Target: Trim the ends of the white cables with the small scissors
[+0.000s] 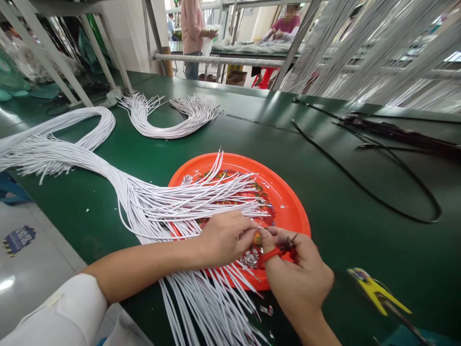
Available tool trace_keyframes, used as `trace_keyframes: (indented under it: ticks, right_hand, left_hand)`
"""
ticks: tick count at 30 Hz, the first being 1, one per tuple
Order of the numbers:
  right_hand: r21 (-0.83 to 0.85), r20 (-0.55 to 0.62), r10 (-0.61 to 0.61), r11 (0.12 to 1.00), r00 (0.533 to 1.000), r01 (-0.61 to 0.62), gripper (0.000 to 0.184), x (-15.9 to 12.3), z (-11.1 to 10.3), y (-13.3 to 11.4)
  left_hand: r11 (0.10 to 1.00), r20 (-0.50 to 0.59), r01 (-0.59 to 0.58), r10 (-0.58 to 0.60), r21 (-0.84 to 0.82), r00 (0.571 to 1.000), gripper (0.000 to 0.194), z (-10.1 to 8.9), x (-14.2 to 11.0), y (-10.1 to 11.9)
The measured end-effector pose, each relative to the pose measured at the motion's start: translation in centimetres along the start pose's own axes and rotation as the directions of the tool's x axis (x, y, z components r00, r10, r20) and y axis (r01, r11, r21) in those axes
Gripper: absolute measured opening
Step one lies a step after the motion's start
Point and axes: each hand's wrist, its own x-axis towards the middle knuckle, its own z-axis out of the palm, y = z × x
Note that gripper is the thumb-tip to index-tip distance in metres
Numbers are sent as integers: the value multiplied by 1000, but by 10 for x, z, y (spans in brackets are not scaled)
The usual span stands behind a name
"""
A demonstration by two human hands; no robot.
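A thick bundle of white cables (144, 197) lies fanned out across a red-orange round tray (290, 199), with more strands hanging over its near edge. Over the tray, my left hand (225, 238) pinches the end of a white cable between thumb and fingers. My right hand (300, 276) meets it there, closed around a red-handled hand tool (271, 254) whose dark metal part shows near the fingers; its exact kind is unclear. The right thumb and forefinger are close to the cable tip. Small silvery scraps (251, 259) lie in the tray below my hands.
Yellow-handled cutters (378, 290) lie at the right on the green table (360, 230). Black cables (392, 127) spread behind them. Another white bundle (173, 129) curves at the back. Metal posts (104, 53) stand at left; two people are beyond the table.
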Motion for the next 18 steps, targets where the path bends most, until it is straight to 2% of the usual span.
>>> trace_keyframes:
  ticks: [2, 5, 7, 9, 11, 12, 14, 16, 18]
  right_hand:
    - [60, 26, 27, 998, 999, -28, 20, 1, 1, 2]
    - [322, 149, 197, 917, 969, -236, 25, 6, 4, 4]
    - [376, 182, 220, 885, 958, -275, 25, 8, 5, 6]
    - [253, 110, 132, 955, 985, -157, 22, 7, 5, 9]
    - [36, 36, -85, 996, 996, 84, 13, 6, 3, 12]
    - [-57, 28, -217, 974, 976, 218, 9, 5, 2, 13]
    - [-143, 41, -432, 890, 901, 433, 7, 5, -1, 15]
    - [-150, 36, -528, 837, 849, 527, 12, 6, -2, 15]
    - [-153, 40, -525, 838, 850, 524, 11, 6, -2, 14]
  left_hand:
    - [997, 21, 70, -70, -42, 997, 19, -1, 2, 1]
    - [966, 63, 225, -219, -124, 974, 18, -1, 4, 3]
    - [932, 93, 313, -301, -184, 949, 18, -1, 5, 3]
    - [896, 123, 379, -360, -232, 925, 19, 0, 5, 4]
    - [875, 146, 412, -386, -256, 911, 19, 0, 5, 5]
    - [871, 154, 416, -388, -263, 909, 19, 0, 5, 5]
    - [871, 149, 413, -386, -266, 911, 19, -1, 5, 6]
    - [881, 132, 402, -381, -249, 915, 19, -1, 6, 6]
    - [897, 110, 384, -369, -217, 923, 19, -2, 6, 7]
